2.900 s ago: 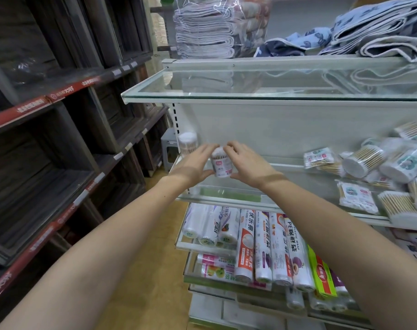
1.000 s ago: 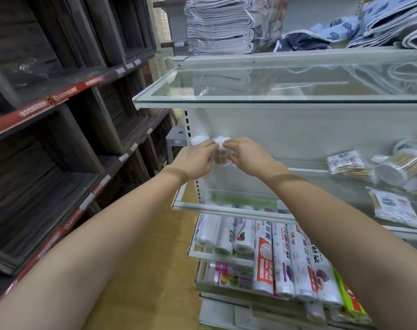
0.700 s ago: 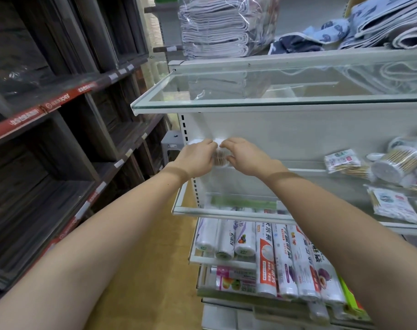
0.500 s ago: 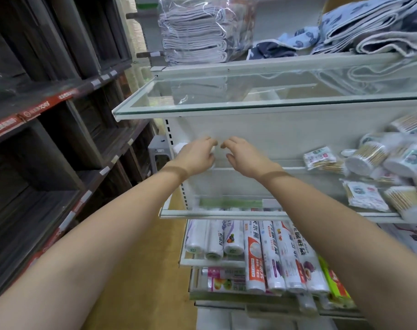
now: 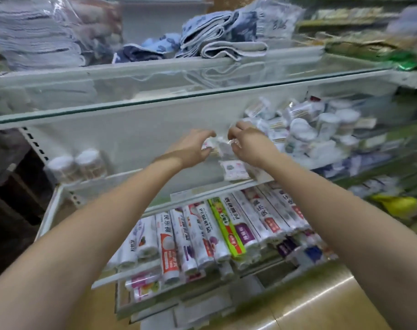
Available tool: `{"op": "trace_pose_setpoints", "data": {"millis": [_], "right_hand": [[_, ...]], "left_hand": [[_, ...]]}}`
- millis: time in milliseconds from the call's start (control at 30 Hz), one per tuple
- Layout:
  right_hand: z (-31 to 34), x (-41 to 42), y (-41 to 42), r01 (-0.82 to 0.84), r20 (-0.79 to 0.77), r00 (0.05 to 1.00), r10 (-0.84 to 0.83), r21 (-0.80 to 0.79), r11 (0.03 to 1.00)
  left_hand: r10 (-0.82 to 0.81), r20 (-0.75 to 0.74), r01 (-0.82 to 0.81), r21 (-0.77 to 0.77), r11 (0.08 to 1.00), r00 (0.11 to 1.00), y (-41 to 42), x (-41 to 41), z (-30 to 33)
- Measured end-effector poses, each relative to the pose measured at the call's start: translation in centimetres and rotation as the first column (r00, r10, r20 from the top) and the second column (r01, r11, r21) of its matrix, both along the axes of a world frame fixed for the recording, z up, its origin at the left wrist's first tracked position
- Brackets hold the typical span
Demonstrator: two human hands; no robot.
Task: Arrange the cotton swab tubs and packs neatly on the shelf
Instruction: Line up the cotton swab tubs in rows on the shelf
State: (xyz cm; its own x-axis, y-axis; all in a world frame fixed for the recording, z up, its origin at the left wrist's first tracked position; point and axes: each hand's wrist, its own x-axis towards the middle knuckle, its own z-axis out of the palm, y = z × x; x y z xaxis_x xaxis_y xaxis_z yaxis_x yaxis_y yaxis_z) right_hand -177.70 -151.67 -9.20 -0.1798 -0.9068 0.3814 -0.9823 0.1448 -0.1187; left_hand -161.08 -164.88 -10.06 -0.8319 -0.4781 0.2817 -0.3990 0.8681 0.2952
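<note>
Nearest me, the rolls (image 5: 226, 225) on the lower shelf read "PE", the rest too blurred. Above, my left hand (image 5: 193, 148) and right hand (image 5: 247, 144) together pinch a swab pack (image 5: 218, 146) over the glass shelf (image 5: 121, 179), probably carrying it toward the two tubs (image 5: 77, 165) standing far left; the heap (image 5: 305, 129) waits right.

Folded grey and blue patterned towels (image 5: 223, 38) are lying on the clear glass upper shelf (image 5: 140, 91), beside a plastic-wrapped stack of pale cloths (image 5: 36, 34). Below, white printed rolls of plastic wrap (image 5: 198, 231) are lying side by side, with one green-striped box (image 5: 226, 228) sitting among them.
</note>
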Motion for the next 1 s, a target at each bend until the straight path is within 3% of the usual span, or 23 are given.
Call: {"op": "trace_pose_setpoints", "data": {"millis": [167, 300, 433, 633, 867, 1000], "right_hand": [[1.8, -5.9, 5.1, 0.045, -0.139, 0.989, -0.048, -0.025, 0.999], [2.5, -9.8, 8.5, 0.125, -0.158, 0.981, -0.114, 0.059, 0.99], [2.1, -13.1, 10.6, 0.095, -0.024, 0.995, -0.094, 0.088, 0.992], [1.4, -15.5, 11.5, 0.002, 0.197, 0.98, 0.0, -0.012, 1.0], [1.1, -17.1, 11.4, -0.022, 0.277, 0.96, 0.028, -0.025, 0.999], [1.2, -17.4, 11.4, -0.049, 0.273, 0.96, 0.055, -0.03, 0.998]], "left_hand": [[-0.053, -0.037, 0.054, 0.024, 0.998, 0.998, 5.0, -6.6, 1.3], [-0.13, -0.082, 0.131, 0.006, 0.991, 0.988, 8.4, -11.0, 2.2], [-0.127, -0.074, 0.133, 0.083, 0.988, 0.989, 11.0, -14.4, 1.9], [-0.067, -0.026, 0.07, 0.135, 0.988, 0.997, 13.6, -17.2, 0.2], [0.245, -0.145, -0.165, 0.419, 0.893, 0.959, 15.7, -20.5, -1.3], [0.261, -0.141, -0.18, 0.423, 0.888, 0.955, 15.7, -21.3, -1.5]]}}
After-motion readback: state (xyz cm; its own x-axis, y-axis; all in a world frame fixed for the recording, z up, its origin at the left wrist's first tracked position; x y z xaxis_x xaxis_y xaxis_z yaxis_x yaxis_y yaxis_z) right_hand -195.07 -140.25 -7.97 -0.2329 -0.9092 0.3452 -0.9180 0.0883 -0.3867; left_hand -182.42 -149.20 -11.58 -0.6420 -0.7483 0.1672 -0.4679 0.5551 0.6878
